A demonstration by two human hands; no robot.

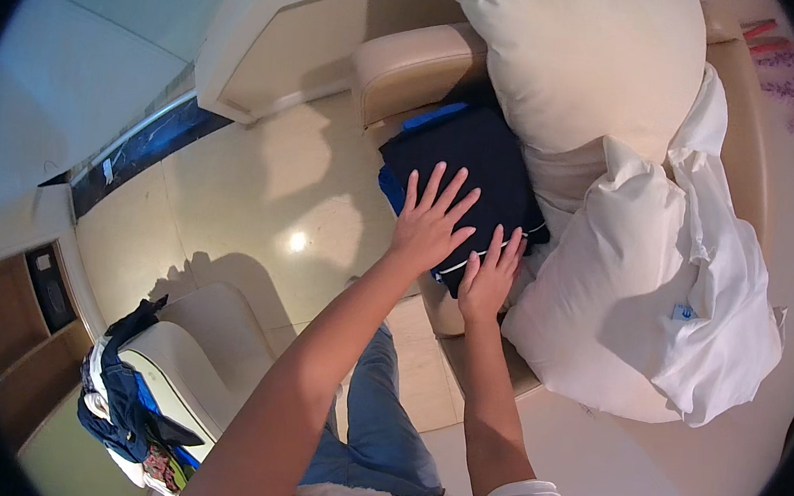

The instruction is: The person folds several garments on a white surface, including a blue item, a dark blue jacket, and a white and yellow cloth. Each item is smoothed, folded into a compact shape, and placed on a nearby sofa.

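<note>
Both of my hands rest flat on a folded dark navy garment [461,139] with thin white piping near its front edge. My left hand [432,223] lies across its middle with the fingers spread. My right hand [493,275] touches the piped edge, its fingers slightly apart. Beneath the navy garment, bright blue cloth [392,186] sticks out at the left and back. The stack sits on a beige upholstered seat [438,309], against its padded armrest [417,71]. Neither hand grips anything.
A large cream pillow [594,59] and a second white pillow [601,282] crowd the seat's right side. A white cloth [720,315] drapes over the latter. At lower left, several clothes [120,401] hang on a beige chair [217,324]. Glossy floor tiles [230,196] lie left of the seat.
</note>
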